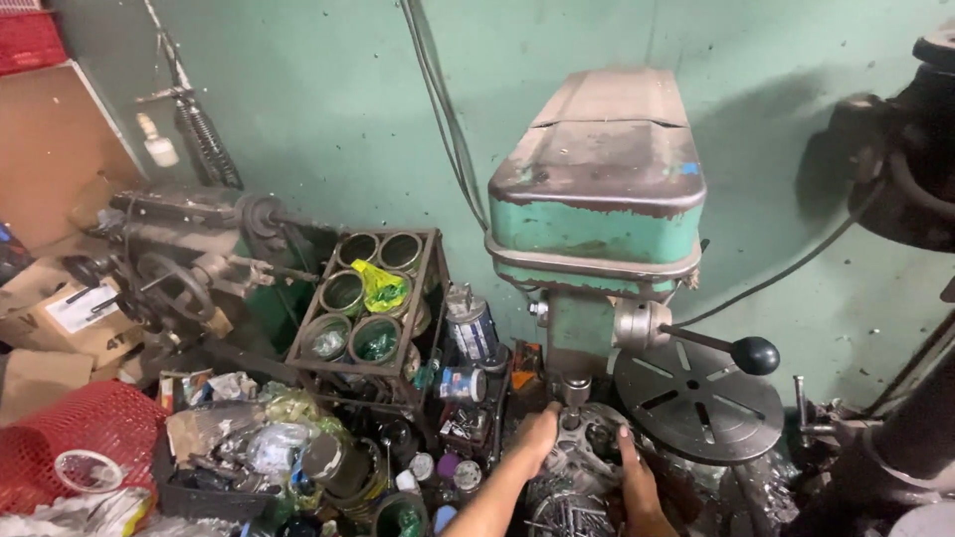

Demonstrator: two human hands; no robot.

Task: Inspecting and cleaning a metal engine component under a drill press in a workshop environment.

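Note:
A worn green drill press (597, 199) stands against the wall. Beneath its chuck (575, 390) lies a grey metal part (587, 452) on the press table. My left hand (539, 436) reaches up and grips that part just under the chuck, fingers curled on it. My right hand (637, 477) rests flat against the right side of the same part, fingers stretched upward. The feed lever with a black ball knob (756, 355) sticks out to the right, untouched.
A round slotted metal plate (696, 403) leans to the right of the press. A black rack of tins (368, 308) and spray cans stands left, with cluttered bags, a red mesh basket (70, 443) and an old machine (179, 259) beyond. Cables hang down the green wall.

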